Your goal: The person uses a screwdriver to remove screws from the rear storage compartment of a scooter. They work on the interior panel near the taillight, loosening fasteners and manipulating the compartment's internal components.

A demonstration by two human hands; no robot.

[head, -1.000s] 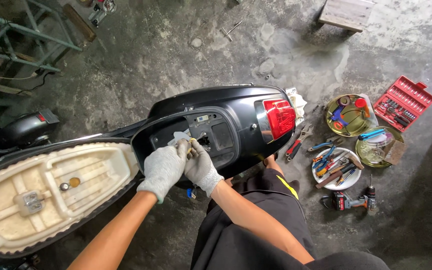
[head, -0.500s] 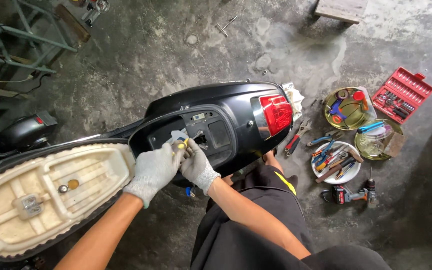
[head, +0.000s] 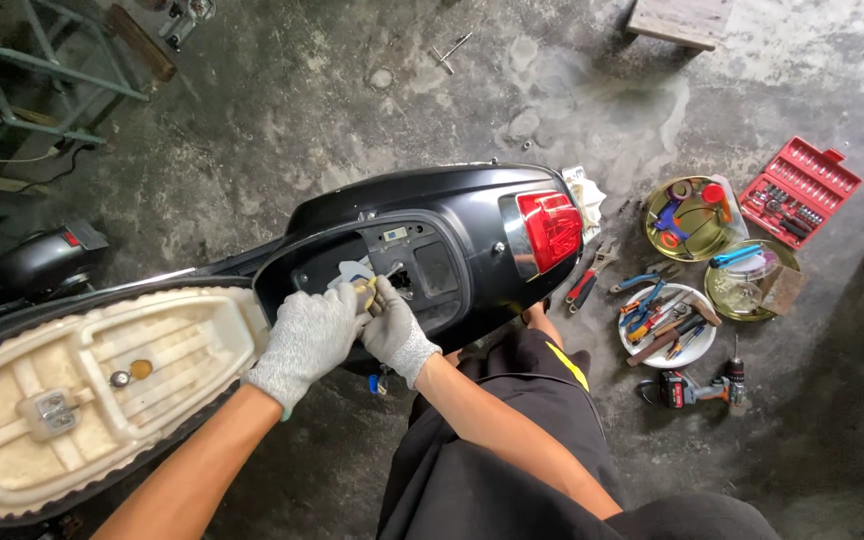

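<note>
- Scooter body (head: 432, 215): black, rear end, standing on the concrete floor (head: 282, 110); the landmark for all entries below.
- Seat (head: 92, 385): hinged up and tipped forward of the scooter body, cream underside showing, which leaves the under-seat opening bare for work.
- Under-seat opening (head: 392, 270): dark recess in the top of the scooter body, just ahead of the red tail light (head: 549, 228); both hands meet over it.
- Left hand (head: 307, 335): grey knit glove, fingers closed around a small yellowish part (head: 363, 292) at the near rim of the opening; apparently steadying it.
- Right hand (head: 392, 330): grey knit glove, closed in a narrow pinch on a thin metal tool (head: 390, 270), seemingly a small driver; its tip points into the opening. Exact kind too small to tell.
- Pale cloth or paper piece (head: 352, 270): in the opening, just behind the left hand's fingers.
- Pliers (head: 589, 275): red-handled, on the floor right beside the tail light.
- White bowl of hand tools (head: 667, 320): right of the scooter body, within arm's reach.
- Round tin of oddments (head: 690, 215): right of the tail light.
- Red socket set case (head: 800, 190): open, farthest right of the scooter body.
- Cordless drill (head: 697, 388): lying on the floor, right of the body and nearer the person than the bowl.
</note>
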